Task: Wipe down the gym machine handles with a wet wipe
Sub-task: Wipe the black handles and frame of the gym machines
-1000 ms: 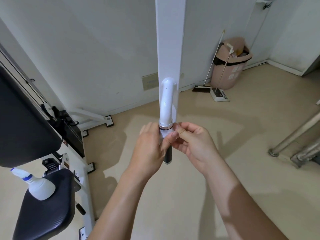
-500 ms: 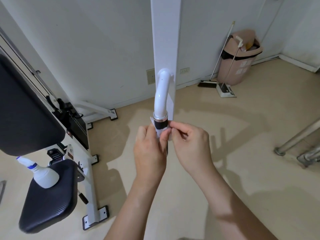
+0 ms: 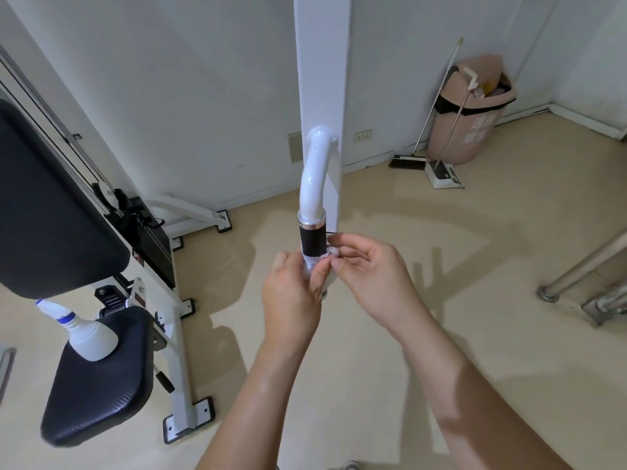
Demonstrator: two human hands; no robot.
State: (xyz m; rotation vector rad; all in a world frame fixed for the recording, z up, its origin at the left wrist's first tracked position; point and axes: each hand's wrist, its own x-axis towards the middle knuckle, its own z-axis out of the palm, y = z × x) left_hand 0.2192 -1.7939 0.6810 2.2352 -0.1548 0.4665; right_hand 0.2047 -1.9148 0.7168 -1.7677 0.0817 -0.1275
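My left hand [image 3: 291, 295] grips the wipe [image 3: 315, 262] around the handle [image 3: 312, 239] while my right hand [image 3: 371, 278] pinches its loose corner.

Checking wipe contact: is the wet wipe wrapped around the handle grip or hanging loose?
Wrapped: the wet wipe circles the black grip, held by the left hand; the right hand pinches its end.

Lower handle grip [image 3: 312, 239] hidden behind left hand [image 3: 291, 300]; wipe [image 3: 330, 251] mostly covered.
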